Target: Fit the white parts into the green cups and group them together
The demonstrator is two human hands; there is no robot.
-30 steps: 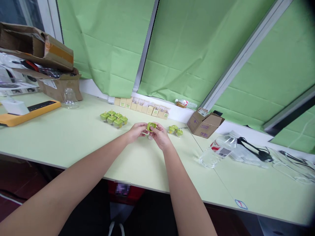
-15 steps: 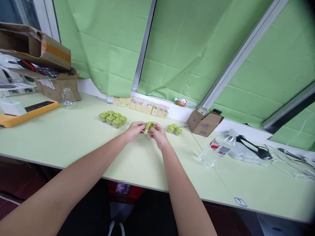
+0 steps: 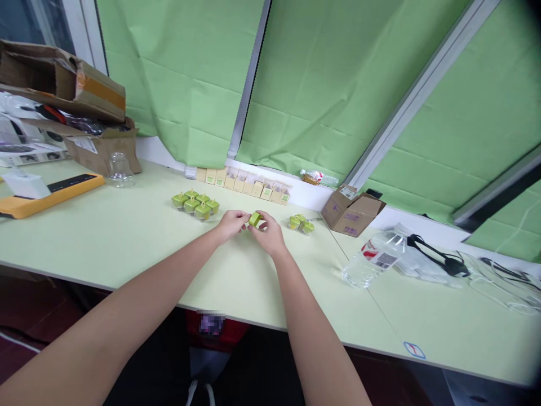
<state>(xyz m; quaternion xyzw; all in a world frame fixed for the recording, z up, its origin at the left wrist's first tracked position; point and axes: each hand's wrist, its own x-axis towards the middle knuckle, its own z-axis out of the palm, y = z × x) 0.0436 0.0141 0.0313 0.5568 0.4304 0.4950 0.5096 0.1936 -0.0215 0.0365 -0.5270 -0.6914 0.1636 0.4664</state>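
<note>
Green lid [image 3: 255,219] at the centre of the frame, held over the table [image 3: 139,237], pinched between thumb and fingers of the right hand [image 3: 271,235]. Left hand [image 3: 230,225] just beside, fingertips drawn together near the lid's left edge; too small to tell whether gripping it too. Left of centre, six green-topped cups [image 3: 202,212] in a close group; just right of centre, three more cups [image 3: 308,227]. Above the hands, row of small boxes [image 3: 240,183]. Farther right, open carton [image 3: 350,217] and clear bottle [image 3: 374,256].
</note>
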